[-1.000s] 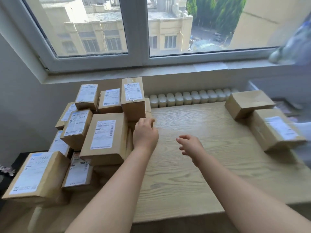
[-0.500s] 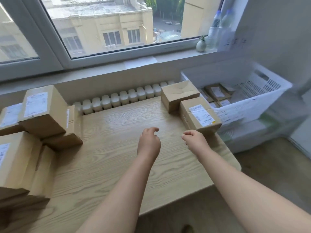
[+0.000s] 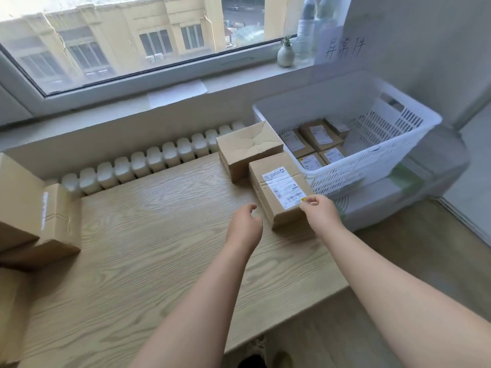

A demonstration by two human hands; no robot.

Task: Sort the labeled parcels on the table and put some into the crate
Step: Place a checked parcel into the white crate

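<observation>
Left hand (image 3: 245, 227): fingers loosely curled, holding nothing, just left of the labelled box (image 3: 279, 187) and not clearly touching it. Right hand (image 3: 320, 212): fingers curled, thumb and forefinger meeting at the near right corner of the labelled box, by the edge of its label. Whether they grip cannot be told.

The labelled box lies flat on the surface (image 3: 159, 235), label up. Stacked boxes (image 3: 39, 221) stand well left of it. A plain box (image 3: 248, 150), its top creased, touches its far side. The white crate (image 3: 345, 176) stands just right of the labelled box, with several parcels (image 3: 320, 135) label-up inside. A radiator (image 3: 159, 160) runs beyond the labelled box, and a small vase (image 3: 285, 55) stands on the sill farther back.
</observation>
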